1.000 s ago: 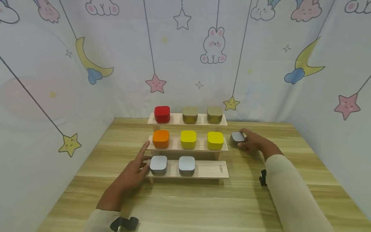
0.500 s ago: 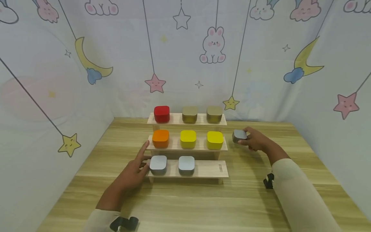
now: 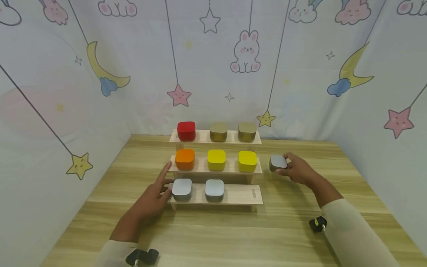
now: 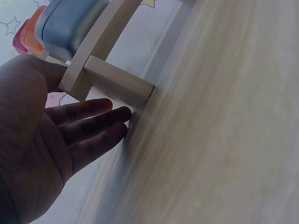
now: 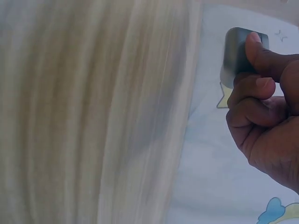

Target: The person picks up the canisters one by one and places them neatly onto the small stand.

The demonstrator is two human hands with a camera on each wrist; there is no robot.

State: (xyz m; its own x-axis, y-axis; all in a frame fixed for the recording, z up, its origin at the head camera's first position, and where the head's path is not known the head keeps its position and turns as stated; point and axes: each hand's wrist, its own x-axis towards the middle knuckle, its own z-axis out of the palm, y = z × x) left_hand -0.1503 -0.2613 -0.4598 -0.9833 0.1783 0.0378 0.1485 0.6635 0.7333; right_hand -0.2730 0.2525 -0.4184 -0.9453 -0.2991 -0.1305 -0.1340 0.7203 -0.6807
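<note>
My right hand (image 3: 298, 170) pinches a grey rounded-square block (image 3: 278, 163) between thumb and fingers, held to the right of a three-tier wooden rack (image 3: 238, 194). In the right wrist view the thumb lies across the side of the grey block (image 5: 237, 56). My left hand (image 3: 151, 198) rests at the rack's left end, index finger stretched back to the middle tier. The left wrist view shows three fingers of the left hand (image 4: 51, 135) extended beside the rack's leg (image 4: 119, 81). Two grey blocks, left (image 3: 182, 189) and middle (image 3: 214, 190), sit on the front tier, whose right end is bare.
On the middle tier stand an orange block (image 3: 185, 159) and two yellow blocks, middle (image 3: 216, 160) and right (image 3: 247, 161). The back tier bears a red block (image 3: 186, 131) and two gold blocks, middle (image 3: 218, 132) and right (image 3: 247, 132). A printed curtain (image 3: 213, 74) encloses the wooden table (image 3: 213, 237).
My right hand has moved slightly right and toward me, bringing the grey block with it. The left hand and the blocks on the rack stay in place.
</note>
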